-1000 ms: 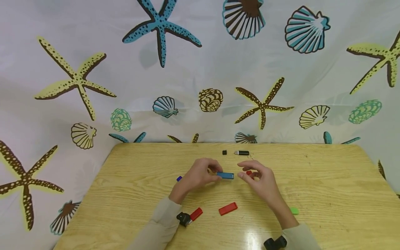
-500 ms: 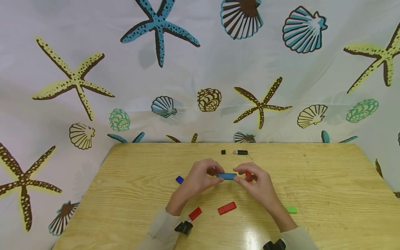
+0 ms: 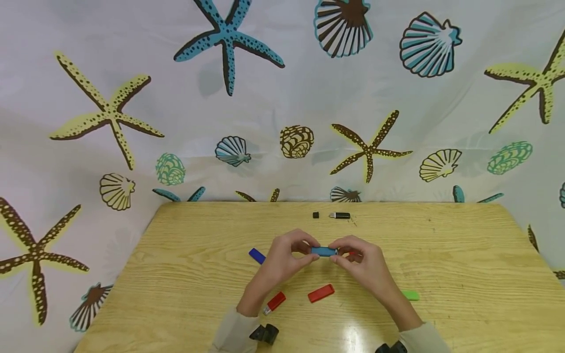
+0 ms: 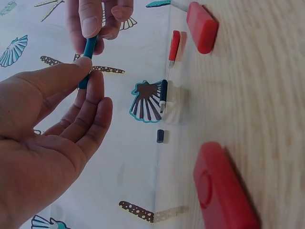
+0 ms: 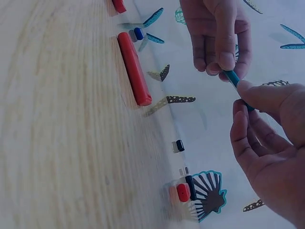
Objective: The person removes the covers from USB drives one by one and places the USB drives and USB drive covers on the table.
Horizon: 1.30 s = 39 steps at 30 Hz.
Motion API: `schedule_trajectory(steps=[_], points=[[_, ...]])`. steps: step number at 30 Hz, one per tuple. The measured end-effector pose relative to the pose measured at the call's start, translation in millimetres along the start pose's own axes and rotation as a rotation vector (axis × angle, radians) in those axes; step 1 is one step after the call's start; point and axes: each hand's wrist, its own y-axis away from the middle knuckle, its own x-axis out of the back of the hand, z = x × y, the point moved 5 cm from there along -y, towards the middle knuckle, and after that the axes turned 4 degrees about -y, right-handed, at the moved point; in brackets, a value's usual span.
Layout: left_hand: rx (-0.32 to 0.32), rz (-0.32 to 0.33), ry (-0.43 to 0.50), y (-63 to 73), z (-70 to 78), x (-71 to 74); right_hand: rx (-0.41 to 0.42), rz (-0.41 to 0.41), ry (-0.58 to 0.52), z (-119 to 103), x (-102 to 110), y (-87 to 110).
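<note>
Above the middle of the table, a slim blue USB stick (image 3: 323, 251) is held level between both hands. My left hand (image 3: 284, 257) pinches its left end between thumb and fingers. Its right end is pinched by my right hand (image 3: 364, 257); the fingertips cover both ends. In the left wrist view the blue stick (image 4: 89, 50) appears edge-on. Behind the right hand, a red USB stick (image 4: 174, 46) lies on the table, partly hidden in the head view. A dark blue piece (image 3: 257, 256) lies beside the left hand.
Nearer me lie a red USB stick (image 3: 275, 302) with its metal plug bare and a red cap (image 3: 321, 293). A black USB stick (image 3: 341, 215) and its small black cap (image 3: 315, 215) lie near the far edge. A green piece (image 3: 411, 295) is by the right forearm.
My right hand has come in from the right and now pinches the blue stick's free end. The left hand has moved slightly right and nearer, uncovering more of the dark blue piece.
</note>
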Motion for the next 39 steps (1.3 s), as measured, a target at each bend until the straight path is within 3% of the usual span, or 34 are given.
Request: schedule_trajectory(steps=[11,21,30,39], points=[[0.008,-0.054,0.102,2.6,0.4,-7.4,-0.007,-0.013,0.008,-5.9,6.9,3.7],[0.014,0.002,0.252,3.7,2.8,-6.2,0.047,-0.015,-0.052,-11.6,10.5,5.9],[-0.014,0.066,0.27,9.2,10.5,-5.8,0.134,-0.018,-0.016,-21.5,12.7,8.7],[-0.033,0.084,0.287,14.2,14.7,-6.7,0.205,-0.019,0.037,-29.3,14.4,11.8]])
